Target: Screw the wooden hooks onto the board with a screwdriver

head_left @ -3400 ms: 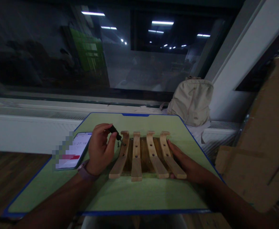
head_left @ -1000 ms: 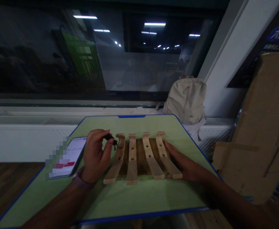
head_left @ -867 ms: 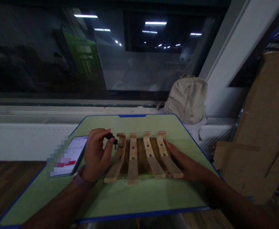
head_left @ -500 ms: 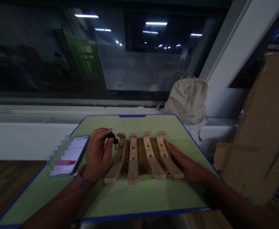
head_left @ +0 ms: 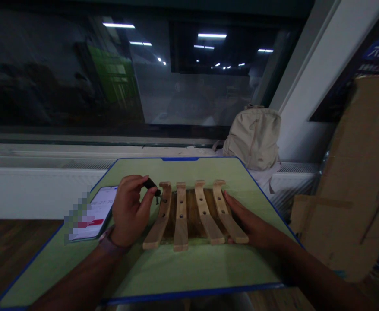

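Observation:
My left hand (head_left: 133, 209) pinches a small black handle-like piece (head_left: 151, 185) between thumb and fingertips. A thin metal bit or screw shows at its lower end, beside the leftmost wooden slat (head_left: 164, 207). Several curved wooden slats with hooked far ends and dark holes lie over a glossy brown panel (head_left: 189, 216). My right hand (head_left: 251, 220) grips the panel's right side, its fingers along the rightmost slat (head_left: 230, 216) and the thumb partly hidden at the near corner. A band circles my left wrist.
The green table (head_left: 189, 274) has a blue edge. Left of my left hand lies a phone (head_left: 95, 211) with its screen lit. Beyond the table, a beige backpack (head_left: 256, 136) leans near the window. Large cardboard (head_left: 354, 181) stands at the right.
The black piece in my left hand shows more of its length, and the hand has shifted slightly left. My right hand stays on the slatted piece.

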Available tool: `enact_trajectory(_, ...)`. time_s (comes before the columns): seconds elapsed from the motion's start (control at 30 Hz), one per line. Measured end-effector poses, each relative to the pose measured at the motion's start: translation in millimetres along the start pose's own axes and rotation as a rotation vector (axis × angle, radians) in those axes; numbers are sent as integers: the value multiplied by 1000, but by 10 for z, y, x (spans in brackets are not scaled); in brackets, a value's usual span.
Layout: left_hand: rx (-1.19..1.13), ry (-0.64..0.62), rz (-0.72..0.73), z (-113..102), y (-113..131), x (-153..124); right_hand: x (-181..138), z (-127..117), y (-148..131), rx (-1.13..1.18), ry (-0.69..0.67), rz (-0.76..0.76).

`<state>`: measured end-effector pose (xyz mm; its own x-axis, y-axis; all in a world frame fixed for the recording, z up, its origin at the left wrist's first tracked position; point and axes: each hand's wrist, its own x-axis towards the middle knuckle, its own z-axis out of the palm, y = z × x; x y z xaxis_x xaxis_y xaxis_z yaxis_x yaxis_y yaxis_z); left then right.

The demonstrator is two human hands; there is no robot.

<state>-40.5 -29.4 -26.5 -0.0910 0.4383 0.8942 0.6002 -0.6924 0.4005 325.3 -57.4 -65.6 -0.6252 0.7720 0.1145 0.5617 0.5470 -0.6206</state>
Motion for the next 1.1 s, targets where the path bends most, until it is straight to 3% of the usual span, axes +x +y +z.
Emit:
enact_trajectory(0.23, -164, -89, -170, 39, 10, -73, 5, 7, 8, 3, 0, -4)
enact_trajectory(0.4, -113, -109, -76, 21, 17, -27, 8, 8, 3, 6, 10, -9)
enact_trajectory(0.57, -20, -37, 36, -13, 22, 34, 19, 26, 35, 23, 10, -2)
enact_trajectory(0.7, -121, -13, -39, 28, 72, 16, 12, 27, 46, 20, 7, -6)
enact_trajectory(0.83, -264, -112, -100, 62, 96, -16, -1, 14, 22, 7, 1, -4)
enact_trajectory(0.93, -195, -142, -29, 43, 47, -14, -2, 5, 4, 9, -4, 12)
enact_trajectory(1.1, -35, -41, 24, 12, -37, -15, 9, -11, -25, 7, -10, 42)
